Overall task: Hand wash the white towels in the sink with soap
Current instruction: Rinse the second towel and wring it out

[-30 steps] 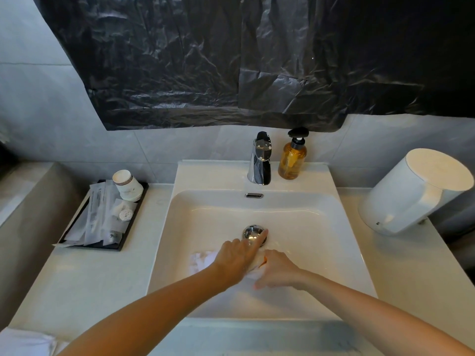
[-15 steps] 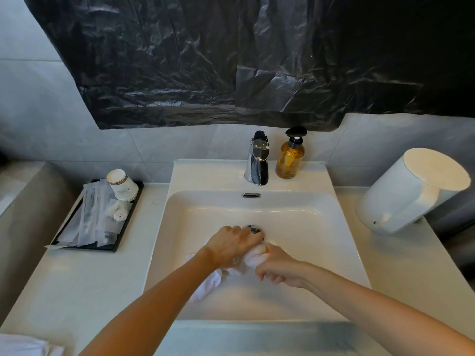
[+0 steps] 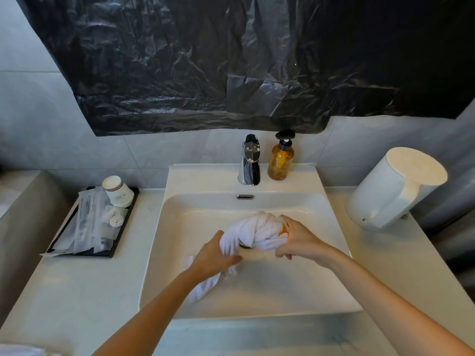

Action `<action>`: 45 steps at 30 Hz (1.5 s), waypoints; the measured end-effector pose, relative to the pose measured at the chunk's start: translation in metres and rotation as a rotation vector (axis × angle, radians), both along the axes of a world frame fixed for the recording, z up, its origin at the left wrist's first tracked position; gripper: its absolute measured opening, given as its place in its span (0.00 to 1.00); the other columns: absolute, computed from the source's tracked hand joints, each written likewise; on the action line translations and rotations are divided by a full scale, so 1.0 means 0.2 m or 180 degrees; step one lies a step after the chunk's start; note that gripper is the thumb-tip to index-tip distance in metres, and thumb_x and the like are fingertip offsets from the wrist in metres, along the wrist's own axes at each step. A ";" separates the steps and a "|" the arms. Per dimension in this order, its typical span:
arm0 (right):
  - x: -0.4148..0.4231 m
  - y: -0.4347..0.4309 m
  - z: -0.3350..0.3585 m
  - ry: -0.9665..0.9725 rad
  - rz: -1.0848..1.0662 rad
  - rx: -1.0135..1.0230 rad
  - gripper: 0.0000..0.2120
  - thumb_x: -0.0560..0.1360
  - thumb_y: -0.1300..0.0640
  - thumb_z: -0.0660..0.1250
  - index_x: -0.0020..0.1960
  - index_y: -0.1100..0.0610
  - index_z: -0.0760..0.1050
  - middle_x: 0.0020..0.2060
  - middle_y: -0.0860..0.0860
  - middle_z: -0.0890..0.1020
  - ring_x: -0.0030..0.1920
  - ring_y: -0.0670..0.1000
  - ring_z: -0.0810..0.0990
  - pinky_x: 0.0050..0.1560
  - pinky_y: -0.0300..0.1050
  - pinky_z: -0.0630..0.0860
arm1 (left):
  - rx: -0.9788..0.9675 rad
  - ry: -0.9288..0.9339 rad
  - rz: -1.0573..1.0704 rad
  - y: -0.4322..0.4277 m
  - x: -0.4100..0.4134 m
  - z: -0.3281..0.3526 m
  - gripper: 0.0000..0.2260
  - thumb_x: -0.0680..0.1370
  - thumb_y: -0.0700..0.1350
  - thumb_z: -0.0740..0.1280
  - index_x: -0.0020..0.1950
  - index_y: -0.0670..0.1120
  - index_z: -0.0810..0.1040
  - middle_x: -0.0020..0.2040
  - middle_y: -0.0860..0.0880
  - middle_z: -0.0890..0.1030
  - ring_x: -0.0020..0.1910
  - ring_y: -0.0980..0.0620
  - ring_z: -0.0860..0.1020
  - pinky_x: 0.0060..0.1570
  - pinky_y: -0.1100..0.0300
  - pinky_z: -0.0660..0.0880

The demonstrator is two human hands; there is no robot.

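Crumpled black plastic sheeting (image 3: pixel 231 60) hangs over the grey tiled wall (image 3: pixel 38 119) above a pale countertop (image 3: pixel 77 291).

The sink (image 3: pixel 257 291) sits in the counter (image 3: pixel 90 291). The tap (image 3: pixel 249 163) stands behind it, with the soap bottle (image 3: pixel 280 160) right of the tap. A tray (image 3: pixel 82 253) holding paper cups (image 3: pixel 117 191) lies left. The towel (image 3: pixel 259 232) is in the sink.
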State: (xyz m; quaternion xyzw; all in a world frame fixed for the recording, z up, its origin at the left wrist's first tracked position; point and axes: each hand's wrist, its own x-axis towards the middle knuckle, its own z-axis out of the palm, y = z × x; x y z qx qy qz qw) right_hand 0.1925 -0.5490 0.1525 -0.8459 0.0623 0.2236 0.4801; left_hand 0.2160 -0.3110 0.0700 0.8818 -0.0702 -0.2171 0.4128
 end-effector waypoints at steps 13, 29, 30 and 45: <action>-0.18 -0.37 -0.11 -0.0710 0.0159 -0.1788 0.17 0.65 0.58 0.67 0.42 0.42 0.61 0.39 0.46 0.76 0.41 0.53 0.76 0.38 0.51 0.75 | -0.0341 -0.0848 -0.0394 -0.11 0.06 0.46 0.25 0.66 0.36 0.77 0.56 0.55 0.73 0.45 0.50 0.79 0.43 0.51 0.77 0.43 0.64 0.74; -0.29 -0.15 0.05 -0.0623 -0.0575 -0.0099 0.16 0.67 0.48 0.77 0.50 0.42 0.73 0.45 0.40 0.78 0.46 0.39 0.77 0.43 0.33 0.72 | -0.1491 -0.0686 -0.0589 -0.52 -0.15 0.72 0.19 0.70 0.33 0.73 0.55 0.52 0.76 0.53 0.54 0.79 0.52 0.60 0.77 0.48 0.70 0.75; -0.28 -0.16 0.06 -0.0764 -0.0493 -0.0232 0.16 0.68 0.49 0.77 0.51 0.43 0.73 0.45 0.39 0.78 0.46 0.41 0.78 0.42 0.32 0.71 | -0.1531 -0.0724 -0.0556 -0.51 -0.15 0.74 0.19 0.71 0.34 0.73 0.56 0.51 0.76 0.53 0.54 0.79 0.52 0.59 0.77 0.48 0.69 0.75; -0.22 -0.08 0.24 -0.0727 0.0303 0.0257 0.37 0.65 0.52 0.79 0.68 0.45 0.65 0.60 0.43 0.76 0.61 0.46 0.75 0.61 0.43 0.74 | -0.2723 0.0233 0.0586 -0.42 -0.14 0.82 0.18 0.68 0.36 0.71 0.56 0.50 0.77 0.51 0.45 0.79 0.47 0.48 0.79 0.41 0.59 0.77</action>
